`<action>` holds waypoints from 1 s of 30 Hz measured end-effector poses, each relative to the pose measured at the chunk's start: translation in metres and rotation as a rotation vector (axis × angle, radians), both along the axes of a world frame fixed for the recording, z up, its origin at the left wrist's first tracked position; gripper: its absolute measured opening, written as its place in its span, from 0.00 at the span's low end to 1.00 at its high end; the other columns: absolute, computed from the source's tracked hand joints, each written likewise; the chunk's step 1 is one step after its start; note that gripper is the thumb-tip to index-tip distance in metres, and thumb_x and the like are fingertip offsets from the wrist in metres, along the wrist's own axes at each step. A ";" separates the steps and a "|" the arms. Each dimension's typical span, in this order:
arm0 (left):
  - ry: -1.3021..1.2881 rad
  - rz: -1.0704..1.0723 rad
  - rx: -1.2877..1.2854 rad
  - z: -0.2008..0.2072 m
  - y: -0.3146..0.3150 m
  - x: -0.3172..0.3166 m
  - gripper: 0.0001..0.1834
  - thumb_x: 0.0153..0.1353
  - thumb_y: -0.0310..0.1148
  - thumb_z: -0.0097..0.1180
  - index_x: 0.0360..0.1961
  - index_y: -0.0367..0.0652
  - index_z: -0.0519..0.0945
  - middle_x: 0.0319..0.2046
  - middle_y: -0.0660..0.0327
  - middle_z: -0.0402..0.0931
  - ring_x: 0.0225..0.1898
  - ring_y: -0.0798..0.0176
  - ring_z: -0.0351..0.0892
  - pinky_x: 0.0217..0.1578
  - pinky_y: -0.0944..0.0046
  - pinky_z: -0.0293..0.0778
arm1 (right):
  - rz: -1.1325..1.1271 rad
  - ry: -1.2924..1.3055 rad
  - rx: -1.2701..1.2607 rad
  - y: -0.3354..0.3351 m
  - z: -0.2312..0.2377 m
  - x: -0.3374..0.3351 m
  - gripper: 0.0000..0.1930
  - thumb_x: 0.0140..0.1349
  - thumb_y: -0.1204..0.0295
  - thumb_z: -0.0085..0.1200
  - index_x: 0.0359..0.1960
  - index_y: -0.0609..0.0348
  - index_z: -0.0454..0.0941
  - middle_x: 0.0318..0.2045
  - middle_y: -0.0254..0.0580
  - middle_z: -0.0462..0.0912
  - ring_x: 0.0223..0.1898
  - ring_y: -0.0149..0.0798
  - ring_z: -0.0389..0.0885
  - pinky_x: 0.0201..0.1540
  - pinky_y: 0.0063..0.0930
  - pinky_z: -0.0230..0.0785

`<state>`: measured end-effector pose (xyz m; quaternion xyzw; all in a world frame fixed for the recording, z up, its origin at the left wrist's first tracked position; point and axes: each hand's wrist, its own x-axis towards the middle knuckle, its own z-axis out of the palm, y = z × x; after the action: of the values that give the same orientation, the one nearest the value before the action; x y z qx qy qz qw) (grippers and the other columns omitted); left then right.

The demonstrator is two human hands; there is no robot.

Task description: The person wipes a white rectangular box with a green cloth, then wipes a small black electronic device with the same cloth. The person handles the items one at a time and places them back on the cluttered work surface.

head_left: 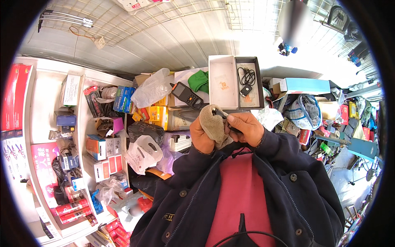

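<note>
View from the head camera, looking down the person's chest, which is clad in a dark navy buttoned jacket (284,193) over a red shirt (240,193). Both hands are raised close together in front of the chest. The left hand (202,138) is closed around a crumpled beige cloth (214,123), the fabric bunched between palm and fingers. The right hand (246,128) is curled, its thumb and fingers pinching a small dark slender object (222,114), whose tip projects toward the cloth and touches it; the object's exact kind cannot be told. Cloth and object are thus held in the air between the two hands, above and in front of the cluttered counter. Behind the hands lies an open white cardboard box (223,82), and just beside it on the right a dark tray-like box half (257,82) containing a coiled black cable with a small black adapter (247,82). To the left of the white box rests a black handheld device with an orange-trimmed screen (186,95), near a green folded cloth (200,80) and a clear plastic bag (152,88). White shelves (84,123) at the left edge carry many small red, white and blue packaged boxes.
</note>
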<state>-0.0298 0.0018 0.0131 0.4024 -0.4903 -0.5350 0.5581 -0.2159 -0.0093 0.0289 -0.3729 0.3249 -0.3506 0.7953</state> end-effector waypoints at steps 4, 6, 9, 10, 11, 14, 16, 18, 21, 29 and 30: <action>0.048 0.021 -0.010 -0.013 -0.005 0.001 0.14 0.68 0.28 0.63 0.53 0.38 0.82 0.44 0.61 0.85 0.42 0.68 0.84 0.42 0.66 0.81 | 0.150 -0.020 0.077 -0.007 -0.001 -0.007 0.25 0.79 0.53 0.44 0.34 0.61 0.81 0.19 0.35 0.76 0.14 0.23 0.64 0.17 0.19 0.53; 0.075 0.006 -0.003 -0.018 -0.004 0.003 0.14 0.68 0.28 0.62 0.54 0.39 0.82 0.46 0.60 0.85 0.44 0.67 0.84 0.44 0.64 0.82 | 0.189 -0.018 0.107 -0.010 -0.002 -0.008 0.25 0.78 0.53 0.43 0.33 0.62 0.81 0.18 0.35 0.76 0.13 0.23 0.62 0.15 0.20 0.52; 0.087 0.034 0.004 -0.025 -0.006 0.006 0.12 0.71 0.30 0.60 0.52 0.39 0.82 0.45 0.60 0.85 0.42 0.66 0.85 0.45 0.63 0.82 | 0.200 -0.079 0.116 -0.011 -0.005 -0.005 0.26 0.79 0.53 0.43 0.33 0.63 0.81 0.17 0.37 0.76 0.12 0.24 0.61 0.15 0.20 0.51; 0.120 0.011 -0.022 -0.027 -0.007 0.008 0.12 0.71 0.31 0.59 0.53 0.39 0.82 0.46 0.60 0.85 0.43 0.65 0.84 0.45 0.62 0.82 | 0.198 -0.078 0.117 -0.012 -0.006 -0.004 0.25 0.79 0.53 0.43 0.33 0.63 0.81 0.17 0.38 0.75 0.12 0.24 0.61 0.15 0.20 0.51; 0.156 0.008 -0.027 -0.030 -0.009 0.008 0.13 0.72 0.32 0.58 0.54 0.40 0.81 0.47 0.59 0.84 0.45 0.64 0.84 0.46 0.62 0.82 | 0.210 -0.082 0.120 -0.013 -0.008 -0.003 0.25 0.79 0.53 0.43 0.33 0.63 0.81 0.17 0.39 0.75 0.12 0.24 0.60 0.15 0.20 0.51; 0.406 -0.012 0.065 -0.032 -0.014 0.011 0.15 0.73 0.33 0.57 0.58 0.41 0.77 0.50 0.58 0.81 0.49 0.61 0.83 0.49 0.60 0.81 | 0.209 -0.195 0.184 -0.016 -0.014 -0.005 0.25 0.79 0.53 0.43 0.34 0.63 0.80 0.16 0.41 0.74 0.11 0.25 0.58 0.15 0.21 0.50; 0.610 -0.058 0.179 -0.029 -0.017 0.011 0.18 0.72 0.32 0.57 0.60 0.42 0.74 0.53 0.57 0.79 0.53 0.59 0.81 0.51 0.59 0.80 | 0.193 -0.305 0.240 -0.018 -0.019 -0.007 0.25 0.79 0.54 0.43 0.34 0.64 0.79 0.16 0.43 0.73 0.11 0.25 0.57 0.15 0.22 0.50; 0.577 -0.063 0.222 -0.024 -0.019 0.007 0.17 0.72 0.30 0.57 0.60 0.41 0.74 0.51 0.58 0.79 0.51 0.60 0.81 0.49 0.60 0.80 | 0.171 -0.416 0.294 -0.021 -0.024 -0.008 0.24 0.79 0.54 0.43 0.35 0.65 0.79 0.15 0.44 0.72 0.11 0.26 0.56 0.14 0.22 0.49; 0.147 -0.078 0.087 -0.014 -0.020 -0.001 0.10 0.71 0.27 0.56 0.52 0.37 0.78 0.38 0.60 0.83 0.36 0.65 0.83 0.38 0.66 0.80 | 0.218 -0.447 0.236 -0.023 -0.027 -0.008 0.25 0.80 0.55 0.41 0.36 0.66 0.79 0.14 0.43 0.70 0.10 0.26 0.55 0.14 0.23 0.48; 0.024 -0.023 0.042 -0.001 -0.023 -0.003 0.07 0.70 0.25 0.57 0.47 0.37 0.80 0.32 0.61 0.84 0.29 0.68 0.84 0.33 0.70 0.79 | 0.195 -0.329 0.287 -0.022 -0.024 0.002 0.27 0.79 0.50 0.42 0.37 0.65 0.79 0.14 0.38 0.68 0.11 0.25 0.55 0.14 0.21 0.48; 0.013 0.016 0.037 -0.002 -0.023 -0.002 0.07 0.71 0.25 0.56 0.47 0.37 0.80 0.33 0.61 0.84 0.30 0.68 0.84 0.34 0.70 0.79 | 0.186 -0.301 0.260 -0.022 -0.024 0.002 0.27 0.79 0.50 0.43 0.38 0.64 0.79 0.15 0.37 0.68 0.11 0.24 0.55 0.14 0.21 0.48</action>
<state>-0.0317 -0.0208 0.0109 0.4131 -0.4734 -0.5422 0.5579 -0.2140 -0.0315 0.0046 -0.2390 0.2094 -0.2825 0.9051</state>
